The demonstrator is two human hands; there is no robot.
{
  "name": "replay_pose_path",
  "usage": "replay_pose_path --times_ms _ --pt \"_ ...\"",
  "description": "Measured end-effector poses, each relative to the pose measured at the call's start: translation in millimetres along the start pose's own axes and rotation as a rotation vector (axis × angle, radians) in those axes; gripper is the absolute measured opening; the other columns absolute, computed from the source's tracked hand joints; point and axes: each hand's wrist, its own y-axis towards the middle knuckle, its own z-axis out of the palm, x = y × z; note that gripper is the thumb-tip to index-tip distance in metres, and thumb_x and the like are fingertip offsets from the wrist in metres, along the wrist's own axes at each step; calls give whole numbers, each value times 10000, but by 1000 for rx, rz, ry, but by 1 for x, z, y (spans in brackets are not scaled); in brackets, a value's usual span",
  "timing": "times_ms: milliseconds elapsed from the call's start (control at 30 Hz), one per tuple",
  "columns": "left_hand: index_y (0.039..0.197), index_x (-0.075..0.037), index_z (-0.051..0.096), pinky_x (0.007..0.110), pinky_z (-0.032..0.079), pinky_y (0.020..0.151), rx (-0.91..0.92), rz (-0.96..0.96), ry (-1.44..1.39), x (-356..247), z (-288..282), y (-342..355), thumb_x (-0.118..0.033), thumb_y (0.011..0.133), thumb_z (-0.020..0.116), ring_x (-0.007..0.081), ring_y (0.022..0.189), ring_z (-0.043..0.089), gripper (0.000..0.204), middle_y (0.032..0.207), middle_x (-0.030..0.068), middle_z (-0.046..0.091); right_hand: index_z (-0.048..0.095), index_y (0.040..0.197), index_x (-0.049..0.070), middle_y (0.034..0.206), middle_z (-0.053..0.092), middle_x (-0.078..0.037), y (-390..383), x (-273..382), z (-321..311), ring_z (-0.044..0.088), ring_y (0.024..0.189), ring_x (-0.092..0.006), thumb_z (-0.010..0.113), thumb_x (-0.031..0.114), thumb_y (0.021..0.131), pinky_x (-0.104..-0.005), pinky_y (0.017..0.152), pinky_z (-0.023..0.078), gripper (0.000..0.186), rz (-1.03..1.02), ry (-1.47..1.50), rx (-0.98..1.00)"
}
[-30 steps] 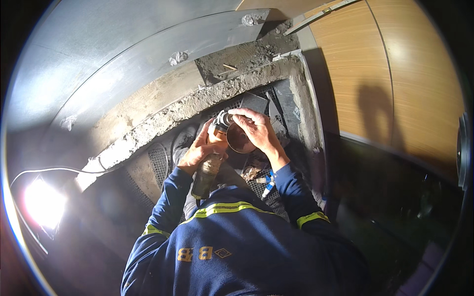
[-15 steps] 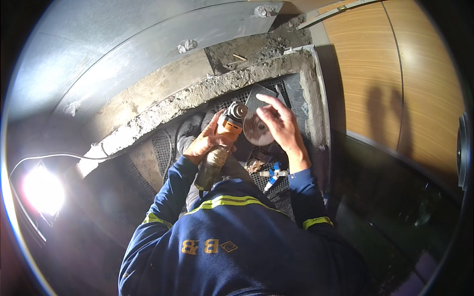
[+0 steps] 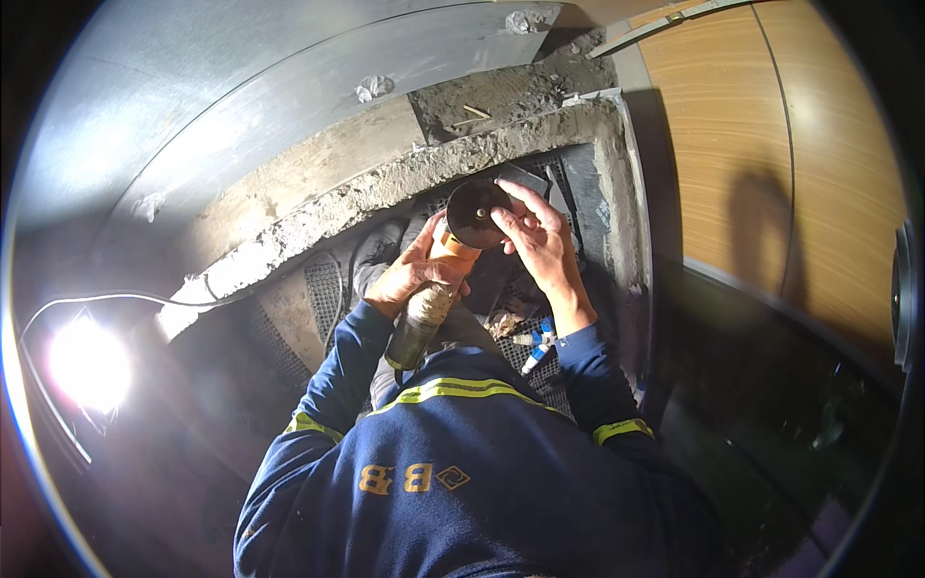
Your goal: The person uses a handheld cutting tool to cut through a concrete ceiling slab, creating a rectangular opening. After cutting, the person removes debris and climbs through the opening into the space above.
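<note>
My left hand [image 3: 412, 275] is wrapped round the body of an orange angle grinder [image 3: 428, 308], near its head. The grinder lies tilted over my lap, its rear end toward me. A dark round cutting disc [image 3: 466, 223] covers the grinder's head, and a small bright spot shows at the disc's centre. My right hand [image 3: 541, 241] pinches the disc at its right side, fingertips over its face and edge. Whether the disc sits on the spindle cannot be told, as the disc hides it.
A rough concrete ledge [image 3: 385, 193] curves in front of me. Blue-and-white fittings [image 3: 538, 339] lie on a black mat by my right forearm. A bright lamp [image 3: 89, 366] shines at the left, with a cable [image 3: 106, 300] running from it. Wood panels [image 3: 718, 135] stand at the right.
My right hand has brought the disc leftward and up onto the grinder's head, covering the spindle that was bare before. My left hand keeps its hold on the grinder.
</note>
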Motion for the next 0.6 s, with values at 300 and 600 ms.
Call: replay_pose_path --times_ms 300,600 --pt "1713 -207 145 407 634 719 -11 75 78 -7 -2 3 -39 728 859 321 826 751 1228 1376 179 595 635 1402 55 868 718 -43 10 10 7 639 620 -58 758 179 1015 -230 563 538 424 -12 12 -33" --pt "1707 -203 181 396 634 828 3 157 55 -14 -15 -14 -118 761 871 262 959 730 1174 1442 106 560 664 1339 37 979 771 -129 86 42 -8 740 817 -208 736 193 1028 -343 747 605 356 -475 -387 -202"
